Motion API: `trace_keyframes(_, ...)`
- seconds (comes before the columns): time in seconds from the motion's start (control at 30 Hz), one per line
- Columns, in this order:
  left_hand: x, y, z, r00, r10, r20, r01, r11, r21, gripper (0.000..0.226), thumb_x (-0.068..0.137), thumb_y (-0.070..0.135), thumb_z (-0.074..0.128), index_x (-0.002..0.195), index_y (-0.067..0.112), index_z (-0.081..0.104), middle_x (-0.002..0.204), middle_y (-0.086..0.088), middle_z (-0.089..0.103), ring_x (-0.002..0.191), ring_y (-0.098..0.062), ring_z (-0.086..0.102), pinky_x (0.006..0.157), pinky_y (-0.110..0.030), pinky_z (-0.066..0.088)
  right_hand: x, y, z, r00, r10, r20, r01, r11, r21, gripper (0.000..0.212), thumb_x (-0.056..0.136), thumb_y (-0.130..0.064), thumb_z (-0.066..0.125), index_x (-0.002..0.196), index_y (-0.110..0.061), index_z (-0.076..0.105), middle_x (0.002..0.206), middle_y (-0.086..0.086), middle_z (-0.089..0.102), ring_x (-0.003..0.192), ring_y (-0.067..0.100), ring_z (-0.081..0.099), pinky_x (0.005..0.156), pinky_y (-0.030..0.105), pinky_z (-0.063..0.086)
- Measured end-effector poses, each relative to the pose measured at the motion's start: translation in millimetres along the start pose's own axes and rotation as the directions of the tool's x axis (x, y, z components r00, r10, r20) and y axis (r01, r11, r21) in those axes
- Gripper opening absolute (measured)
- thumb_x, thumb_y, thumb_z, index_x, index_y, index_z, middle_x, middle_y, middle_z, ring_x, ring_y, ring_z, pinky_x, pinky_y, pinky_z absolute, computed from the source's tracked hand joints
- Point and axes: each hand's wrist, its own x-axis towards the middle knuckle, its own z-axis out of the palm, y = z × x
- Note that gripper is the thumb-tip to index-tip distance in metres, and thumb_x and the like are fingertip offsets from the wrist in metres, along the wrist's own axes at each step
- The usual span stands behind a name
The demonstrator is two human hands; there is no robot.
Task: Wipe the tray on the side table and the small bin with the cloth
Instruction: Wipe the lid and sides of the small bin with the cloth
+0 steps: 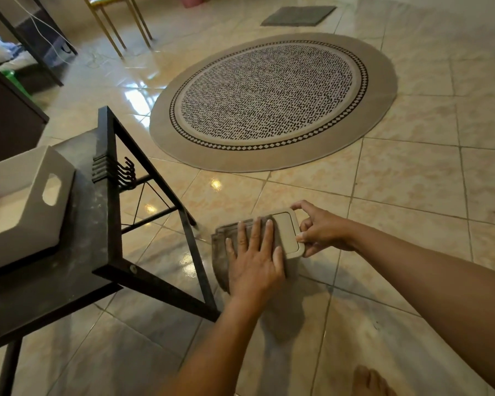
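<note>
A small beige bin stands on the tiled floor just right of the side table. A grey-brown cloth lies over the left part of its lid and hangs down its side. My left hand presses flat on the cloth, fingers spread. My right hand pinches the lid's right edge between thumb and fingers. On the dark side table at the left sits a white tray with a cut-out handle; something pink shows inside it at the frame's edge.
A round patterned rug lies on the floor beyond the bin. The table's black metal leg runs close to the cloth. My bare foot shows at the bottom right. Chair legs and dark shelving stand at the far left.
</note>
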Motion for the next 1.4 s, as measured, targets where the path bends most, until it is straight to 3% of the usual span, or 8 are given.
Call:
trace_keyframes(0.1, 7, 5, -5, 0.992, 0.11, 0.057, -0.11, 0.994, 0.003, 0.063, 0.1, 0.057, 0.01, 0.149, 0.039, -0.026, 0.158, 0.007, -0.034, 0.14, -0.02, -0.04, 0.116, -0.051, -0.021, -3, 0, 0, 1.0, 0.002, -0.015, -0.002, 1.0, 0.003, 0.07, 0.091, 0.011, 0.057, 0.144, -0.027, 0.03, 0.081, 0.011, 0.052, 0.059, 0.018, 0.062, 0.07, 0.044, 0.063)
trace_keyframes(0.47, 5, 8, -3, 0.976, 0.183, 0.116, -0.186, 0.982, 0.012, 0.064, 0.097, 0.066, 0.006, 0.146, 0.044, -0.029, 0.156, 0.012, -0.037, 0.136, -0.015, -0.045, 0.113, -0.051, -0.025, -1, -1, 1, 1.0, 0.011, -0.011, -0.011, 1.0, -0.022, 0.073, 0.091, 0.012, 0.054, 0.144, -0.03, 0.028, 0.082, 0.013, 0.053, 0.062, 0.021, 0.063, 0.071, 0.045, 0.063)
trace_keyframes(0.63, 0, -27, -10, 0.995, 0.001, 0.098, 0.002, 1.0, -0.029, 0.061, 0.099, 0.062, 0.006, 0.148, 0.045, -0.026, 0.157, 0.015, -0.035, 0.141, -0.014, -0.038, 0.116, -0.05, -0.022, -1, -1, -1, 1.0, -0.016, 0.008, 0.016, 1.0, -0.016, 0.074, 0.091, 0.007, 0.059, 0.147, -0.028, 0.027, 0.089, 0.015, 0.058, 0.074, 0.024, 0.067, 0.069, 0.038, 0.063)
trace_keyframes(0.77, 0, -25, -9, 0.997, 0.002, 0.081, 0.002, 0.999, -0.052, 0.057, 0.097, 0.055, 0.0, 0.146, 0.044, -0.026, 0.157, 0.016, -0.033, 0.14, -0.014, -0.039, 0.119, -0.052, -0.014, -3, 6, -2, 0.999, -0.022, 0.043, 0.021, 0.999, 0.026, 0.091, 0.086, 0.009, 0.066, 0.153, -0.033, 0.022, 0.087, 0.014, 0.057, 0.082, 0.025, 0.07, 0.072, 0.039, 0.063)
trace_keyframes(1.03, 24, -2, -3, 0.944, 0.325, 0.053, -0.326, 0.945, 0.025, 0.057, 0.098, 0.055, 0.002, 0.15, 0.047, -0.02, 0.161, 0.017, -0.024, 0.142, -0.012, -0.036, 0.118, -0.051, -0.017, 0, 5, -5, 0.995, -0.011, 0.095, 0.006, 0.999, 0.043, 0.095, 0.084, 0.018, 0.061, 0.15, -0.039, 0.024, 0.082, 0.013, 0.055, 0.069, 0.022, 0.069, 0.079, 0.05, 0.062)
trace_keyframes(1.13, 36, -2, -7, 0.989, 0.15, 0.008, -0.15, 0.989, -0.003, 0.058, 0.097, 0.052, 0.003, 0.15, 0.044, -0.019, 0.16, 0.015, -0.025, 0.144, -0.016, -0.033, 0.118, -0.053, -0.017, -1, 3, -5, 0.996, 0.0, 0.087, -0.005, 0.998, 0.058, 0.094, 0.085, 0.017, 0.062, 0.15, -0.04, 0.025, 0.076, 0.009, 0.052, 0.064, 0.015, 0.07, 0.075, 0.045, 0.063)
trace_keyframes(1.27, 30, -6, -5, 0.958, 0.285, 0.029, -0.286, 0.957, 0.046, 0.058, 0.097, 0.054, 0.0, 0.15, 0.045, -0.022, 0.159, 0.016, -0.027, 0.144, -0.014, -0.034, 0.118, -0.051, -0.017, -1, 2, -5, 0.996, -0.002, 0.093, -0.005, 0.997, 0.071, 0.094, 0.085, 0.017, 0.061, 0.149, -0.04, 0.025, 0.075, 0.009, 0.051, 0.063, 0.013, 0.07, 0.072, 0.042, 0.063)
trace_keyframes(1.4, 35, -10, -6, 0.991, 0.13, -0.035, -0.129, 0.992, 0.013, 0.058, 0.099, 0.053, 0.003, 0.151, 0.042, -0.019, 0.16, 0.015, -0.024, 0.147, -0.018, -0.028, 0.114, -0.048, -0.023, -1, 2, -5, 0.996, -0.005, 0.084, 0.001, 0.998, 0.055, 0.093, 0.085, 0.017, 0.061, 0.15, -0.039, 0.024, 0.073, 0.008, 0.053, 0.062, 0.011, 0.07, 0.071, 0.04, 0.062)
